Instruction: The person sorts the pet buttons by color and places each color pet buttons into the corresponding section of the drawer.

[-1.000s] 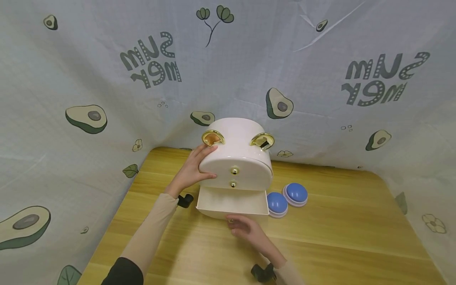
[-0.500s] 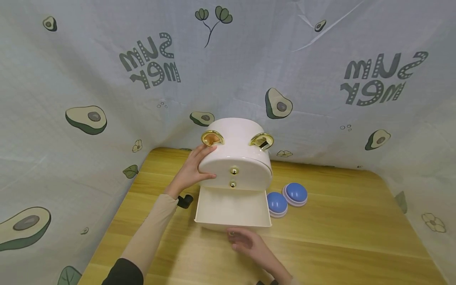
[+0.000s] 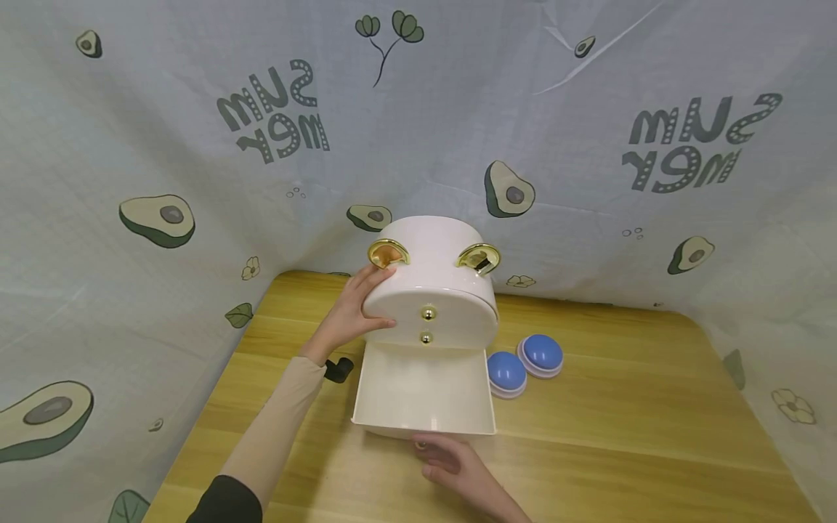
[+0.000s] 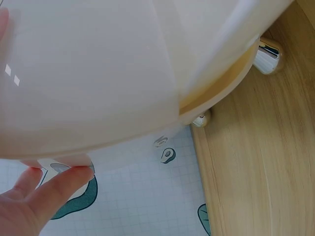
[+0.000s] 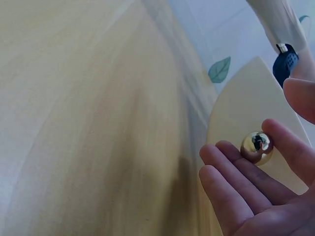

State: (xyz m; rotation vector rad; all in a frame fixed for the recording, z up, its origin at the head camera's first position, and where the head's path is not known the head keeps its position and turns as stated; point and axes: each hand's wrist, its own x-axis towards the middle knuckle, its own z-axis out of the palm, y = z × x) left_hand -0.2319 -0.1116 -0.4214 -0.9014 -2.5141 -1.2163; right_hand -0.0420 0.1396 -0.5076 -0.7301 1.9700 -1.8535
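A white mini drawer cabinet (image 3: 434, 247) with rounded top and two gold ear-shaped pieces stands at the table's back. Its bottom drawer (image 3: 425, 388) is pulled well out, with the pale inside showing; the upper front with two gold knobs is closed. My left hand (image 3: 346, 312) grips the cabinet's left side, thumb on the front and fingers over the side. In the left wrist view, fingertips (image 4: 74, 179) show behind the cabinet's edge. My right hand (image 3: 458, 468) is at the drawer's front. Its fingers hold the round gold knob (image 5: 257, 147), which sits between them in the right wrist view.
Two blue dome push buttons (image 3: 506, 370) on white bases stand right of the drawer, the nearer one close against its side. The wooden table (image 3: 621, 414) extends to the right. A printed cloth (image 3: 418, 145) hangs behind and at the sides.
The bottom drawer has slid farther out toward me, with my right hand moving back along with its knob. My left hand stays on the cabinet's side.
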